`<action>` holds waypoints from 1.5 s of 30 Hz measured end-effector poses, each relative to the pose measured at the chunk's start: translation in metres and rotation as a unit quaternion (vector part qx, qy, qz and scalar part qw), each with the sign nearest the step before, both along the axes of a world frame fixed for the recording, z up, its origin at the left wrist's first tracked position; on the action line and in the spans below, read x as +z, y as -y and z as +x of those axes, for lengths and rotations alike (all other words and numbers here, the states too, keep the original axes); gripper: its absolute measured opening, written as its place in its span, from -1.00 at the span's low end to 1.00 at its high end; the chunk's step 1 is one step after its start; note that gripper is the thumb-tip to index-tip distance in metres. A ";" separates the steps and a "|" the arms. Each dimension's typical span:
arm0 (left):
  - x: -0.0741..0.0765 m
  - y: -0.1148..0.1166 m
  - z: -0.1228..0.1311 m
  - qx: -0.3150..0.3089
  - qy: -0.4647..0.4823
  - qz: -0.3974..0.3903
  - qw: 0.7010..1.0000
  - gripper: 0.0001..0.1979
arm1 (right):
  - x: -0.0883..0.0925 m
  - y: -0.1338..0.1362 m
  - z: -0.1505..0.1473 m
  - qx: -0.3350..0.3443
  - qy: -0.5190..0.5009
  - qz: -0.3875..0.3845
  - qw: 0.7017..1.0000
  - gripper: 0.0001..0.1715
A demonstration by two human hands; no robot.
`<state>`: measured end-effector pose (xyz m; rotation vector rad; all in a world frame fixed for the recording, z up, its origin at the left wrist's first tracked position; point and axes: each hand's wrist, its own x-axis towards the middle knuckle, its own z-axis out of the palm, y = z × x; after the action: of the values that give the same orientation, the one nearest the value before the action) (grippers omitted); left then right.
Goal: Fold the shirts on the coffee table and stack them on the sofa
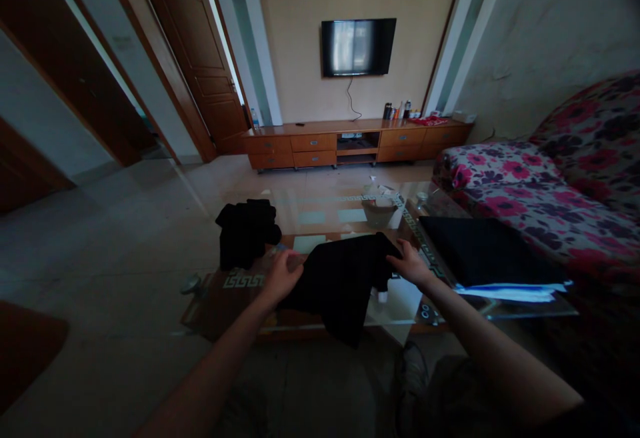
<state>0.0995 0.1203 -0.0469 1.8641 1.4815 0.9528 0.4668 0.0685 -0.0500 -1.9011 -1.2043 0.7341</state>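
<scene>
A black cloth garment is spread between my two hands over the front part of a glass-topped table, with its lower end hanging past the front edge. My left hand is closed on the garment's left side. On the upper right part of the cloth, my right hand pinches the fabric. A small white tag shows below the cloth near my right hand. To the left on the glass lies a crumpled black cloth pile.
Flat dark folded cloth lies over white and blue items at the table's right. A bowl stands at the back. Beyond are a wooden cabinet and a wall television; a floral sofa stands right.
</scene>
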 end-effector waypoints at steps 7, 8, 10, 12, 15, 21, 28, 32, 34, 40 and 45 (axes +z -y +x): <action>0.018 0.029 -0.010 -0.284 -0.256 -0.022 0.924 0.02 | -0.002 0.017 -0.008 0.164 0.265 -0.097 0.945 -0.20; 0.019 0.032 -0.011 -0.290 -0.278 -0.028 0.915 0.08 | -0.002 0.018 -0.010 0.172 0.267 -0.112 0.942 -0.08; 0.021 0.033 -0.010 -0.280 -0.284 -0.024 0.917 -0.06 | -0.005 0.019 -0.011 0.196 0.241 -0.121 0.943 0.04; 0.024 0.032 -0.007 -0.275 -0.243 -0.023 0.930 -0.28 | -0.006 0.017 -0.009 0.236 0.192 -0.101 0.947 -0.04; 0.032 0.025 -0.001 -0.281 -0.111 -0.077 0.950 -0.62 | -0.003 0.011 -0.002 0.252 0.116 -0.054 0.959 -0.31; 0.029 0.001 -0.007 -0.030 0.091 -0.239 0.966 -0.38 | 0.006 0.000 0.015 0.088 0.027 0.136 0.986 -0.52; 0.005 -0.011 -0.027 -0.018 -0.062 -0.182 0.981 -0.78 | 0.000 -0.002 0.024 0.080 0.186 0.098 0.974 -0.51; 0.005 -0.008 -0.030 -0.023 -0.075 -0.153 0.985 -0.91 | -0.001 0.001 0.022 0.099 0.203 0.057 0.973 -0.66; 0.007 -0.007 -0.027 -0.029 -0.065 -0.145 0.987 -0.85 | -0.002 0.005 0.017 0.125 0.208 0.035 0.969 -0.58; 0.010 -0.006 -0.019 -0.011 -0.028 -0.132 0.991 -0.60 | -0.005 0.014 0.003 0.224 0.271 -0.003 0.936 -0.59; 0.010 -0.004 -0.017 -0.042 -0.064 -0.091 0.993 -0.53 | -0.005 0.009 0.004 0.298 0.247 0.018 0.922 -0.79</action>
<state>0.0825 0.1247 -0.0366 1.8662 1.4968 0.6466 0.4710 0.0591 -0.0545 -1.7402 -2.1563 0.5302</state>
